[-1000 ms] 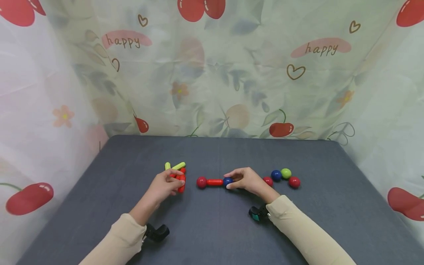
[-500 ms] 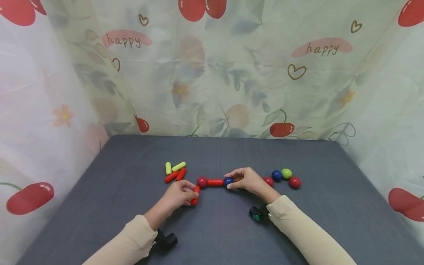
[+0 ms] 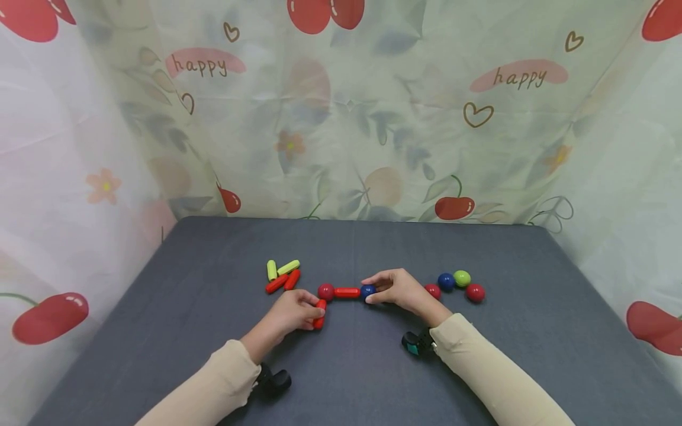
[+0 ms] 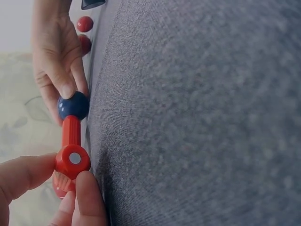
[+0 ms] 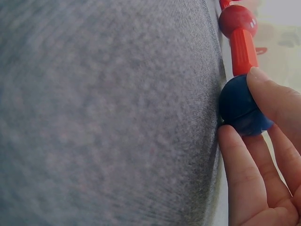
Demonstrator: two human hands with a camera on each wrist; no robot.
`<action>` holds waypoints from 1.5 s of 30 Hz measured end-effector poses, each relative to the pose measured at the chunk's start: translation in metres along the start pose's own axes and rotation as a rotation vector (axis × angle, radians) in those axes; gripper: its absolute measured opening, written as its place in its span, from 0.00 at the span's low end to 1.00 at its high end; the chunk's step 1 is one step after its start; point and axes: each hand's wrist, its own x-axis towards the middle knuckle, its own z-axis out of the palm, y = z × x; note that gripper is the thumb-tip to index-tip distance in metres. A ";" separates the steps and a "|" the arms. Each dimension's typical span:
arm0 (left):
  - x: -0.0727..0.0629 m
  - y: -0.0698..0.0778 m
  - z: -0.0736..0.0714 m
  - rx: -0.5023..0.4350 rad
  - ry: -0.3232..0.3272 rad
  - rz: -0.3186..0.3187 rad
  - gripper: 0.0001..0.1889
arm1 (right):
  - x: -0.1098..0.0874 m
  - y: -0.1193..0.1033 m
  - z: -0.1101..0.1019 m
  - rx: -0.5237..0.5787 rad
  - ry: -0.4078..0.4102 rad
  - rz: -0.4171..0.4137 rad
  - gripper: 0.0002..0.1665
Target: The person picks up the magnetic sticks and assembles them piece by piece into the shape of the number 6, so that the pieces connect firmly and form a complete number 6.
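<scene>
A red ball [image 3: 325,291], a red rod [image 3: 347,293] and a blue ball [image 3: 367,292] stand joined in a row at the middle of the table. My right hand [image 3: 396,294] pinches the blue ball [image 5: 242,106] between thumb and fingers. My left hand [image 3: 294,310] pinches a second red rod [image 3: 319,314]; its far end is at the near side of the red ball, and touching seems likely but contact is hard to tell. In the left wrist view, a pale round disc [image 4: 75,158] shows on this rod's near end.
Left of the row lie two loose red rods [image 3: 276,284] and two yellow-green rods [image 3: 288,267]. Right of it are two red balls [image 3: 475,293], a blue ball [image 3: 446,281] and a green ball [image 3: 462,278]. A printed curtain [image 3: 341,136] surrounds the dark table [image 3: 351,373].
My left hand has taken a red rod from the pile on the left and brought it rightward to the red ball. The right hand stays on the blue ball.
</scene>
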 end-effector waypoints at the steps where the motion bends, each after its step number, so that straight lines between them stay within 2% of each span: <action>1: 0.000 0.000 0.000 0.000 0.000 -0.003 0.11 | 0.000 0.000 0.000 0.000 -0.001 0.001 0.22; 20: 0.006 0.005 0.001 0.025 -0.004 -0.066 0.12 | 0.000 0.000 -0.001 -0.011 -0.009 0.004 0.22; 45: 0.007 0.003 -0.003 -0.022 -0.033 -0.072 0.11 | 0.001 -0.001 0.000 -0.006 -0.007 0.014 0.22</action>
